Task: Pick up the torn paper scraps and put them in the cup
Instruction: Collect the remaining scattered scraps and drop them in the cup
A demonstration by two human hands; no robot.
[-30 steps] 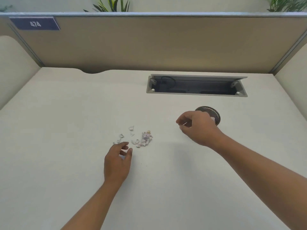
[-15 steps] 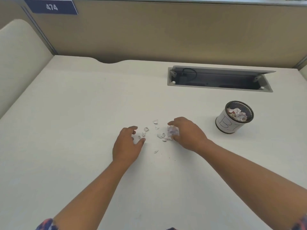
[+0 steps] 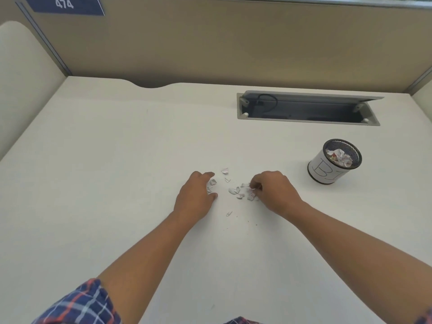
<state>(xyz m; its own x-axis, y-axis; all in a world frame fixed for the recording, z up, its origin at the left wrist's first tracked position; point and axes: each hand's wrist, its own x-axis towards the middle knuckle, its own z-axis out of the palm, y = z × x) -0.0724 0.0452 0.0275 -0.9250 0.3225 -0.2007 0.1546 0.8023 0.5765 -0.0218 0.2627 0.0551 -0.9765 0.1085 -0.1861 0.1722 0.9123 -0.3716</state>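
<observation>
In the head view, torn paper scraps are seen scattered on the white desk between the two hands. The left hand is held half open, forefinger and thumb curved apart around a few scraps, none clearly gripped. The right hand is curled, its fingertips pinched on scraps at the pile's edge. The cup, partly filled with paper, is stood well apart to the right.
</observation>
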